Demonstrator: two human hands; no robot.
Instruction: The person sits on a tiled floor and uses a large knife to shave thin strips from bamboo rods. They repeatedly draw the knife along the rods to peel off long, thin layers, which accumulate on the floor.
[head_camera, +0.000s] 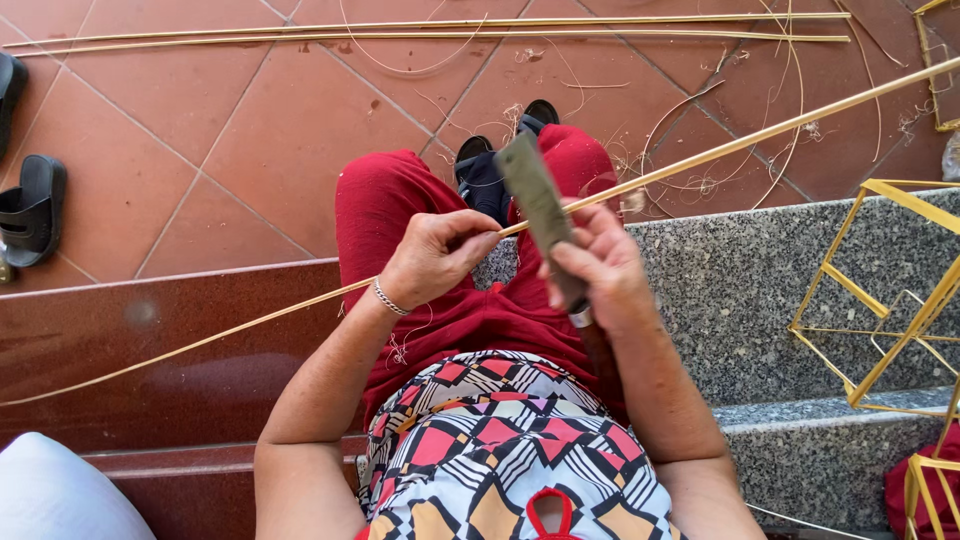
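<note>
The long stick (700, 160) is lying across the lap — sandals (30, 205) sitting far left, a frame (880, 290) resting right.

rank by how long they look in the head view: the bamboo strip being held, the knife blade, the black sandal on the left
1. bamboo strip, which spans nearly the whole frame.
2. knife blade and black sandal look about alike in length; the blade is nearer the camera, so I would not rank them.

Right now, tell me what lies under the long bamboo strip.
Under the bamboo strip lie red trousers, the step and floor tiles. The left hand and knife cover its middle.
</note>
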